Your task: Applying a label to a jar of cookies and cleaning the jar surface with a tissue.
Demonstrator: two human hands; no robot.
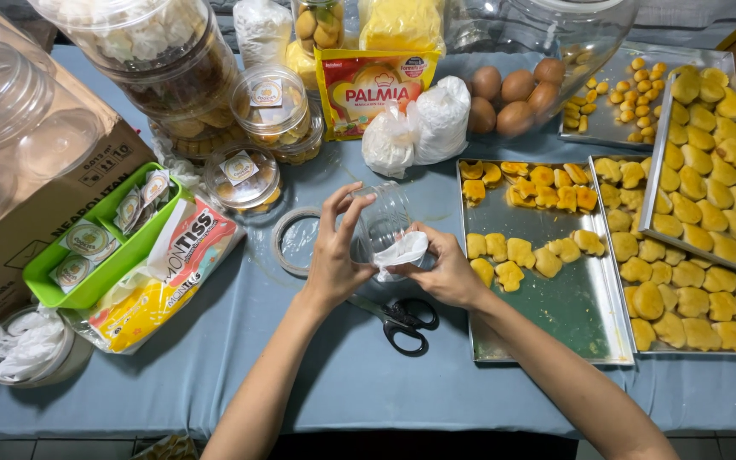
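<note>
While the left hand [331, 255] curls its fingers [353, 213] around the side of a small clear plastic jar [382, 220], the right hand [446, 271] pinches a white tissue [402, 252] at the jar's mouth, so the jar sits lifted between both hands above the blue-covered surface [342, 375], tipped on its side with its opening toward the right hand. Black-handled scissors [402, 322] lie on the surface just beneath the wrists, and a roll of clear tape [287, 243] rests just left of the left hand. To the right, a metal tray [555, 315] carries scattered yellow cookies [513, 255] in its upper half, and further trays [632, 204] beside it are packed with more of them. Behind the hands stand two knotted white bags [419, 123], a yellow packet [368, 89], brown eggs [513, 94] and small lidded tubs [242, 177] filled with cookies. At the left, a green basket [66, 285] holds round stickers, a soft tissue pack [168, 273] leans against it, and a cardboard box [10, 230] stands behind.
</note>
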